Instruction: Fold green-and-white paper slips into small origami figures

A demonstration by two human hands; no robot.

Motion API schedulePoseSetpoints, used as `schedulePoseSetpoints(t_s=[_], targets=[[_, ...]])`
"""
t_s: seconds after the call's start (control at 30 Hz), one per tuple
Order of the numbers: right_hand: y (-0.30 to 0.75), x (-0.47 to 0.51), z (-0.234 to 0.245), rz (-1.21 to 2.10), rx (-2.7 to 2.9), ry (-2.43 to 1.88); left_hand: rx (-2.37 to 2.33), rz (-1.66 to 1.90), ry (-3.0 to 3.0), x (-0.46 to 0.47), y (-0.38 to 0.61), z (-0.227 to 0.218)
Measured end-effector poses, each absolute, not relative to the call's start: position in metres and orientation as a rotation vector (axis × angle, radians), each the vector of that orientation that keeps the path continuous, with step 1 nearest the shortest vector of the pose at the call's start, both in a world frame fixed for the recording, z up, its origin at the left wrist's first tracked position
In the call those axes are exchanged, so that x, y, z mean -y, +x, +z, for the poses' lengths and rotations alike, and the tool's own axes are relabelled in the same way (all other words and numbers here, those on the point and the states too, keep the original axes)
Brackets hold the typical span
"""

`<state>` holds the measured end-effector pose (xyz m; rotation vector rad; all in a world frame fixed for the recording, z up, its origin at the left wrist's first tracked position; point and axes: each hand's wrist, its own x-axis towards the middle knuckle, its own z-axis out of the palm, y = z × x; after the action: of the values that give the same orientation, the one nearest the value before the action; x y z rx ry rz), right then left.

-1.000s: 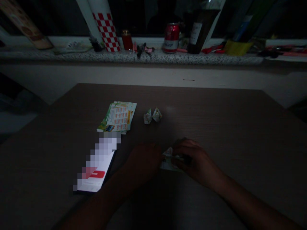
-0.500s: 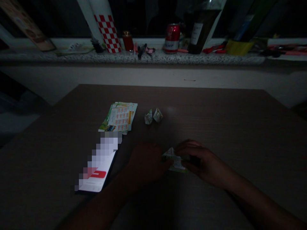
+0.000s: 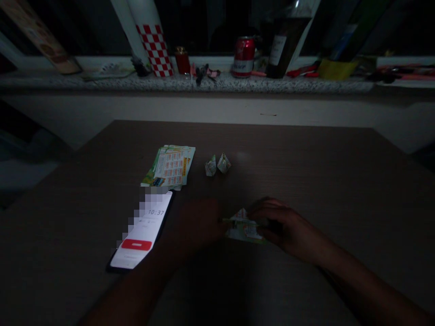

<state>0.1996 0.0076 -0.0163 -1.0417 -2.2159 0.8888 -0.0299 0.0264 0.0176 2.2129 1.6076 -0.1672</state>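
Between my hands a small printed piece of paper point(image 3: 243, 232), green and white, is partly folded, with a pointed peak at its far side. My right hand point(image 3: 283, 226) pinches its right end between thumb and curled fingers. My left hand point(image 3: 200, 226) is in deep shadow and closed at the paper's left corner; its fingertips are hard to make out. Beyond the hands stand two small folded paper pieces point(image 3: 210, 166), side by side on the table. To their left lies a stack of printed leaflets point(image 3: 170, 167).
A lit phone point(image 3: 142, 240) lies on the table point(image 3: 322, 167) beside my left forearm. On the stone windowsill point(image 3: 224, 84) at the back stand a red can point(image 3: 244, 56), a dark bottle point(image 3: 287, 45) and a red-and-white checkered container point(image 3: 156, 50). The room is dim.
My left hand has moved left across the paper, from its middle to its left corner, uncovering more of the print. My right hand keeps its place.
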Motion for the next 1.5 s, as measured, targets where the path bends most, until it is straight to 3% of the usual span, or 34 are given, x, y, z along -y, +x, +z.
schedulePoseSetpoints(t_s=[0.63, 1.03, 1.5], targets=[[0.21, -0.011, -0.009, 0.994, 2.233, -0.993, -1.497, -0.03, 2.124, -0.028, -0.042, 0.018], [0.19, -0.008, -0.022, 0.62, 2.303, -1.175, -1.363, 0.083, 2.39, -0.015, -0.025, 0.017], [0.19, -0.003, -0.023, 1.122, 1.698, -1.142, -1.249, 0.426, 1.894, -0.015, -0.017, 0.01]])
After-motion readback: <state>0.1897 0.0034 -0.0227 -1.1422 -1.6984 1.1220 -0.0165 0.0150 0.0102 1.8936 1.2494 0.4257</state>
